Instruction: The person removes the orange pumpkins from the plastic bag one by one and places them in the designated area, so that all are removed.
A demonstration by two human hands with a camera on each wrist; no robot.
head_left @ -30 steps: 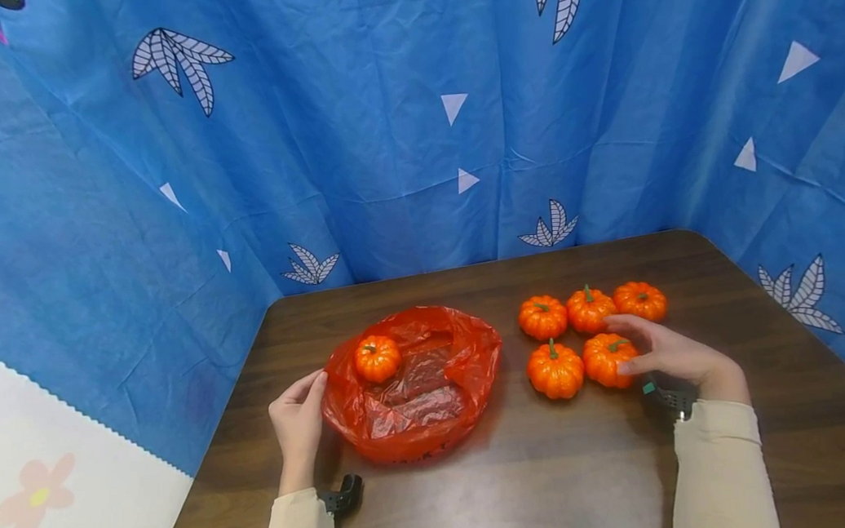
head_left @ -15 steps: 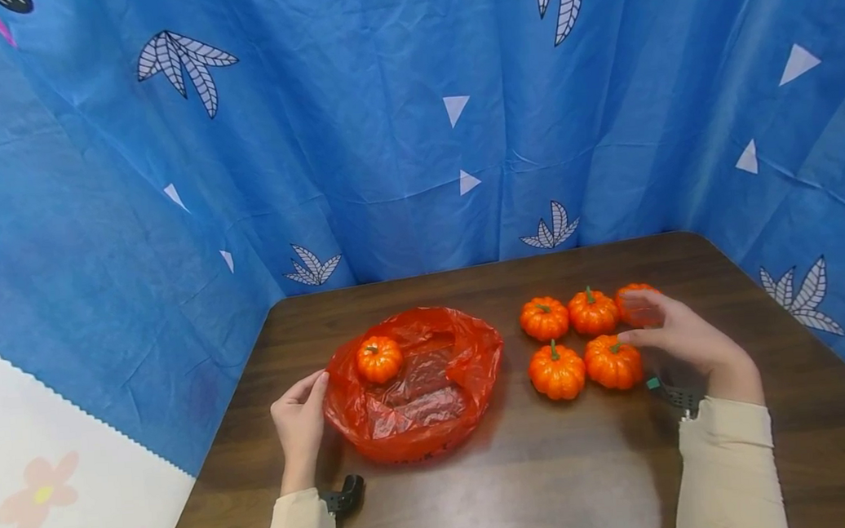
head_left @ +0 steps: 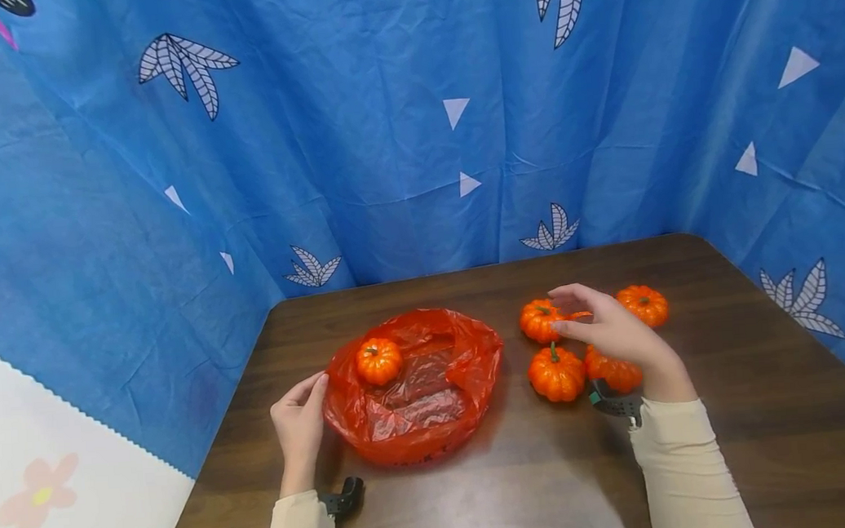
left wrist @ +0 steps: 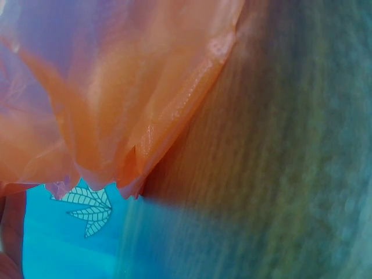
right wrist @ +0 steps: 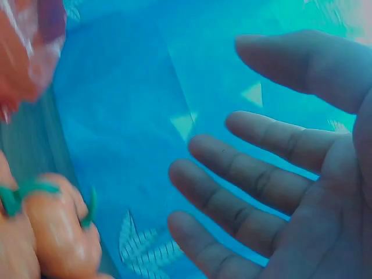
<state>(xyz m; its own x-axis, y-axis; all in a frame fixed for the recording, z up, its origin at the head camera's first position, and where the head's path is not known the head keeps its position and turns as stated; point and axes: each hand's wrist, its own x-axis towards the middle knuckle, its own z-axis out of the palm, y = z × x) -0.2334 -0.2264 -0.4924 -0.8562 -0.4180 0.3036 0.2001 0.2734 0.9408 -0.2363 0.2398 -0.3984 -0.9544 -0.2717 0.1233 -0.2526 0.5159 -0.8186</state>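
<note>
A red plastic bag (head_left: 420,440) stands with its mouth spread on the table, one small orange pumpkin (head_left: 379,361) inside it. My left hand (head_left: 300,424) pinches the bag's left rim; in the left wrist view the bag (left wrist: 133,87) fills the upper left. To the right lie several more pumpkins. Over them hovers my right hand (head_left: 611,328), fingers parted and holding nothing, its fingertips by the back-left pumpkin (head_left: 539,322). It partly hides the front-right pumpkin (head_left: 614,369) and nearly all of the back-middle one. In the right wrist view the hand (right wrist: 279,174) shows spread fingers.
A front-left pumpkin (head_left: 556,373) and a back-right pumpkin (head_left: 643,306) lie in the same group. The brown wooden table (head_left: 498,496) carries everything. Blue patterned curtains (head_left: 399,135) hang behind it and along both sides; a white flowered cloth (head_left: 53,453) is at the left.
My right hand first drew back slightly from the front-right pumpkin, then swung left toward the back-left one. The left hand and the bag have stayed in place.
</note>
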